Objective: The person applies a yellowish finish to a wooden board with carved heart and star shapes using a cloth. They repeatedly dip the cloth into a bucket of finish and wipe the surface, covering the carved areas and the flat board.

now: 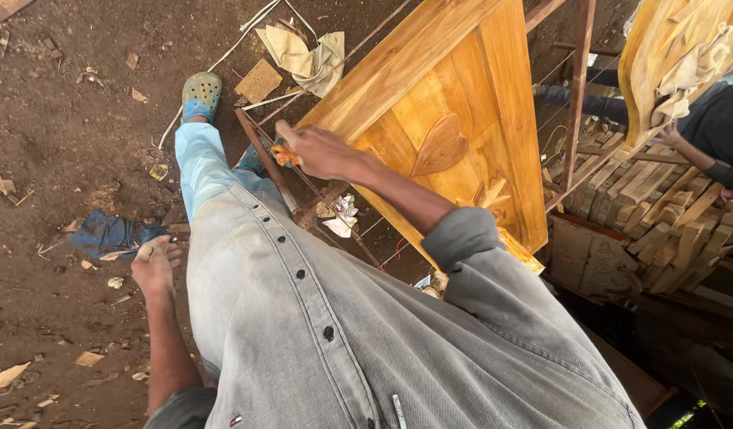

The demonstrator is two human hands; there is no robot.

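The right hand [319, 149] grips an orange rag [284, 156], fingers curled around it, pressed against the edge of the varnished wooden door panel [454, 95]. The left hand [154, 266] hangs at the side, fingers seemingly closed on a small pale object [149, 249].

The wooden door panel [454, 119] is propped on a metal frame [577, 95]; the right hand [319, 149] is laid at its near edge, a small rag [285, 156] held under it; the left hand [154, 266] is hung well apart, above the dirt floor [64, 143]; stacked wood blocks [652, 206] are placed right of the panel; crumpled paper [303, 56] is found beyond it.
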